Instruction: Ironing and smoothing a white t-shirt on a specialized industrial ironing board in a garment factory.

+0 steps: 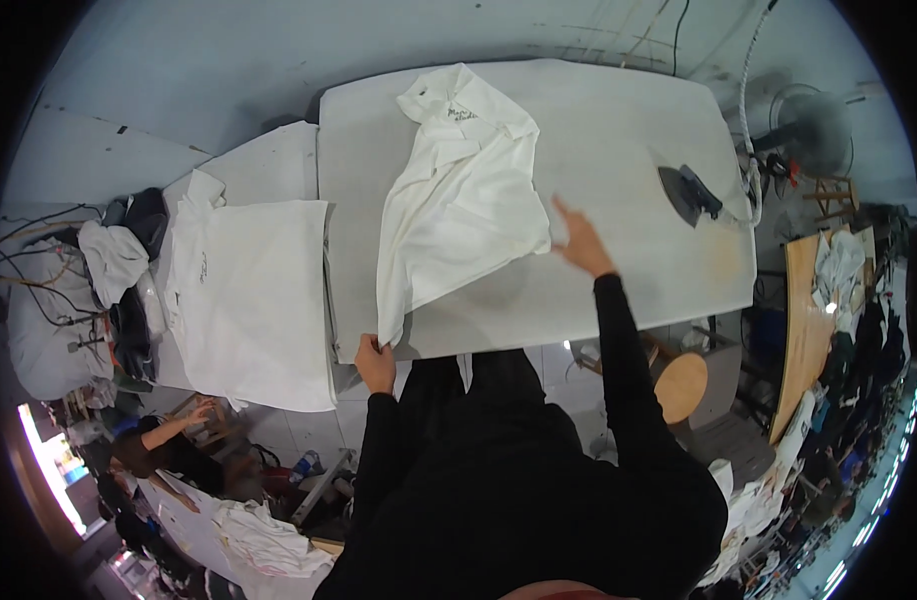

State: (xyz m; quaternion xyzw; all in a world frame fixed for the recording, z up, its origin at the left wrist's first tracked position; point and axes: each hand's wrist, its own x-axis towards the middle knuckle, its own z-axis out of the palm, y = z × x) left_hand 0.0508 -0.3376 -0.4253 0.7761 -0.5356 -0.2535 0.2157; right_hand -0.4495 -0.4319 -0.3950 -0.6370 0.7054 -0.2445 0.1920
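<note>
Soft even light, glaring strip lights (pixel 865 531), fisheye-bent edges

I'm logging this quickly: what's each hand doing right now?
Left hand: closed, holding a lower corner of the white collared fabric shirt.
Right hand: open, beside the shirt; whether it touches cannot be told.

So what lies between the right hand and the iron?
Only a bare stretch of the pale tabletop lies between the right hand and the iron, as the head view shows.
</note>
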